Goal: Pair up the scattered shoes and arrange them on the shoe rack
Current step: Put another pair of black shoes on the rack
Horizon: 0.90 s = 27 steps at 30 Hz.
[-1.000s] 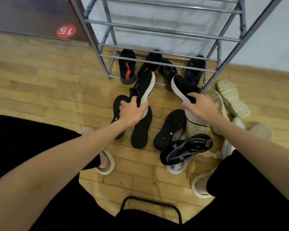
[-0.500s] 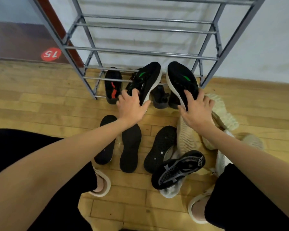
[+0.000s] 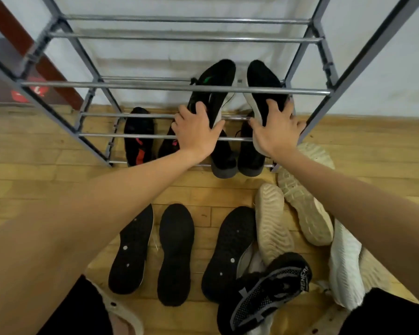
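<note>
**Both hands on a black pair at the shoe rack**

I have my left hand wrapped around the heel end of a black shoe with a green mark, fingers curled over its top and thumb on the right side by the pale sole edge. My right hand is closed the same way on the heel of the matching black shoe, fingers spread across its upper. The two shoes stand side by side, toes pointing far, towards the white wall, and they lie across the bars of a middle shelf of the metal shoe rack. I cannot tell whether their weight already rests on the bars or on my hands.

On the bottom shelf, below my hands, sit four dark shoes: one with a red stripe at the left, another partly hidden behind my left hand, and a black pair at the right with heels towards me.

On the wooden floor nearer to me lie the loose ones, soles up: two black soles side by side on the left, a third black sole to their right, a black shoe with a grey patterned sole nearest, and several beige and white shoes piled on the right, under my right forearm.
</note>
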Each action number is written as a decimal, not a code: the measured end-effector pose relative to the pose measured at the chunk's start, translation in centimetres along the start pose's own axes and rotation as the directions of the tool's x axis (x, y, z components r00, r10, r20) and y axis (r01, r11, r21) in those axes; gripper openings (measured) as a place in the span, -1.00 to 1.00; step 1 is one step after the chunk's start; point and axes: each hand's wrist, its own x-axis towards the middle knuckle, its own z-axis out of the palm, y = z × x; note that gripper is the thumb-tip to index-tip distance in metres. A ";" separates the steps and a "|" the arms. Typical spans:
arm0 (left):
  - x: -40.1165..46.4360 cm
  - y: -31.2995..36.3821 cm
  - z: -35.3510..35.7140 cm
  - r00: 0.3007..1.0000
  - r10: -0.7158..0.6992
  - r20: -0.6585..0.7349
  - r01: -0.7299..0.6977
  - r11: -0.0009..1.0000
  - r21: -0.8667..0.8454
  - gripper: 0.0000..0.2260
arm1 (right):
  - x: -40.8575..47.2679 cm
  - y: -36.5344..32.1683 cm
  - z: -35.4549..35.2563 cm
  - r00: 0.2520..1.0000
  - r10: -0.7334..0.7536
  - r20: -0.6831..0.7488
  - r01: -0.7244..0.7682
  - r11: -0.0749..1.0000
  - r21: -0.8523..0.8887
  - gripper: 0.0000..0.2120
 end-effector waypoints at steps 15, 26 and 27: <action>-3.4 -3.3 0.4 0.963 0.189 0.191 -0.188 0.982 -0.025 -0.43 | -5.8 1.5 1.9 0.975 -0.214 0.061 0.218 0.972 -0.088 -0.45; -16.4 -10.1 -0.2 0.944 -0.005 0.331 0.010 1.000 -0.014 -0.58 | -19.6 1.1 7.2 0.832 -0.292 0.472 0.372 0.924 -0.084 -0.53; -17.3 -10.8 -0.1 0.939 -0.061 0.339 0.067 0.998 -0.008 -0.60 | -20.3 1.1 7.7 0.819 -0.270 0.506 0.355 0.932 -0.077 -0.52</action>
